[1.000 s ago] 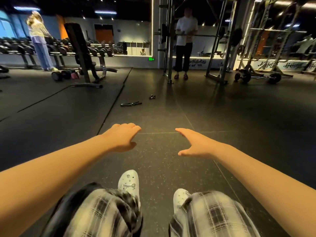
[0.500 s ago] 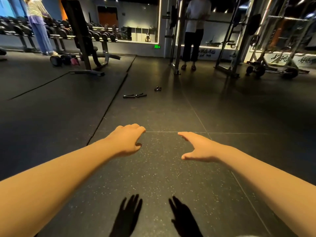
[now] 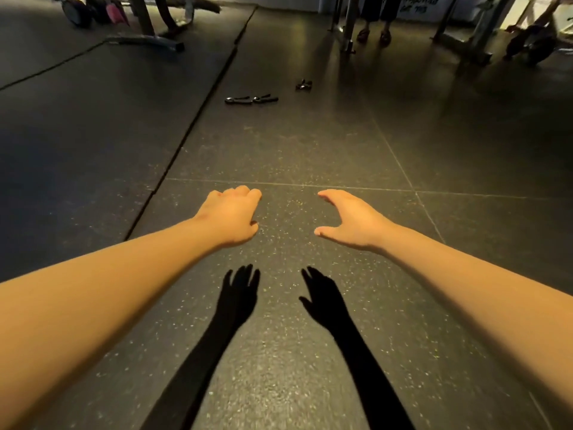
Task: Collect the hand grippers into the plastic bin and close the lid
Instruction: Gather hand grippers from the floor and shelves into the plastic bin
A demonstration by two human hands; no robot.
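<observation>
Loosely curled fingers (image 3: 248, 193) on the left hand (image 3: 231, 217), gripping nothing. Straight, close-set fingers (image 3: 331, 197) on the right hand (image 3: 352, 220), thumb splayed, palm empty. Both held out above the floor (image 3: 310, 144), apart, with shadows (image 3: 238, 293) below. Farther ahead, well apart from both: two grippers (image 3: 251, 99) end to end on the floor, a third gripper (image 3: 304, 85) near them.

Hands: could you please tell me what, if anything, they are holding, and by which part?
Nothing; the left hand and right hand are both empty.
</observation>
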